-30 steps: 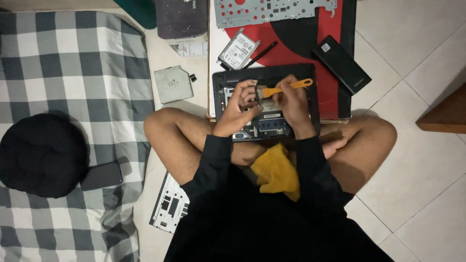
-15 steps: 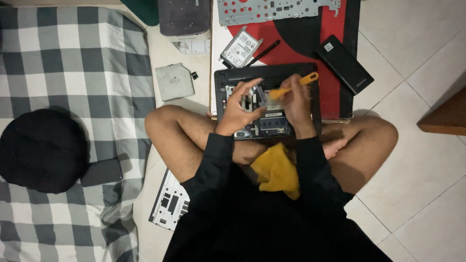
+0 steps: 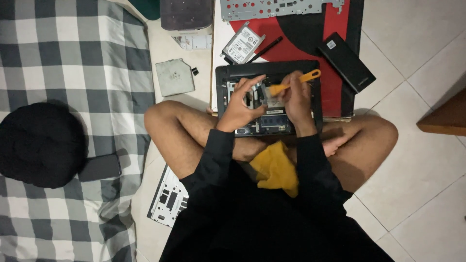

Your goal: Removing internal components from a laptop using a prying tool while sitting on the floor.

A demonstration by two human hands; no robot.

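Observation:
An opened laptop base [image 3: 228, 77] with its circuit board exposed rests across my crossed legs. My right hand [image 3: 297, 99] grips an orange plastic pry tool [image 3: 297, 82] whose tip points left into the board's middle. My left hand [image 3: 239, 106] rests on the board's left part, fingers spread and curled over a small component; whether it holds anything is unclear. A yellow cloth [image 3: 275, 167] lies in my lap below the laptop.
A red and black mat [image 3: 340, 43] holds a hard drive [image 3: 241, 43], a black pen [image 3: 267, 48], a black battery pack [image 3: 345, 62] and a metal frame [image 3: 276, 7]. A flat drive [image 3: 174, 76], a white cover panel [image 3: 167, 199], a checked blanket [image 3: 58, 58], a dark cushion [image 3: 41, 143] lie left.
The pry tool's tip has shifted slightly on the board and my left fingers have spread a little; the laptop and surroundings stay put.

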